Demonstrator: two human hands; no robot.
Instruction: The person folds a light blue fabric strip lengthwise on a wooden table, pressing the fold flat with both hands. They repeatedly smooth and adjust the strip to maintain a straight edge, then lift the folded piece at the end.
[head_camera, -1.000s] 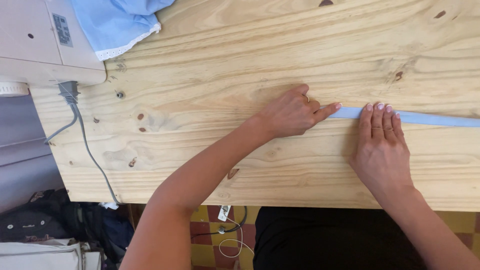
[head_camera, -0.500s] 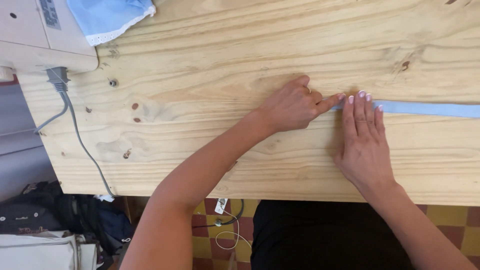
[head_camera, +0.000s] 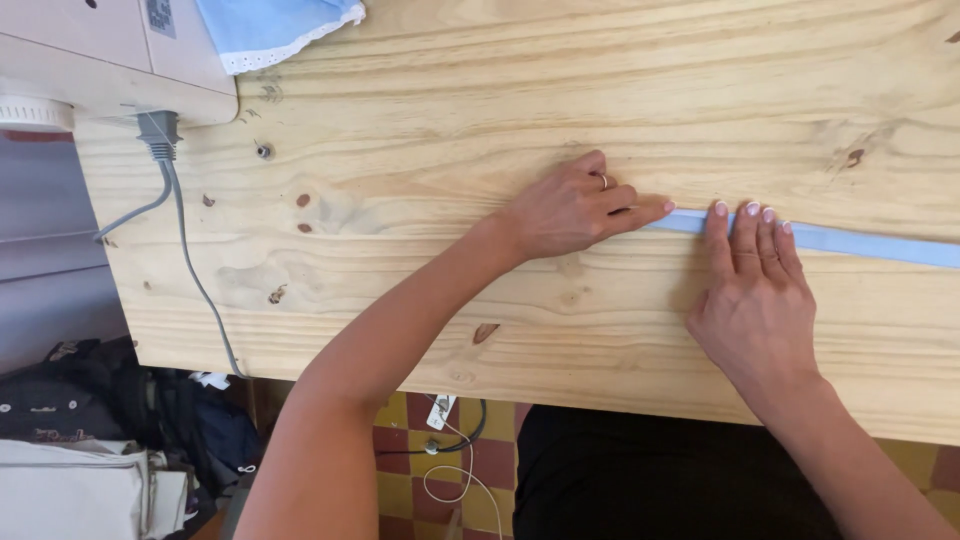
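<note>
I pressed my left hand (head_camera: 575, 208), index finger out, on the end of the blue strip (head_camera: 860, 240); my right hand (head_camera: 752, 290) lay flat, open, on it, on the wooden table (head_camera: 500, 90).

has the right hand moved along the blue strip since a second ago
Yes. The right hand has slid left along the blue strip, closing on the strip's end, where the left hand presses it to the wooden table.
</note>
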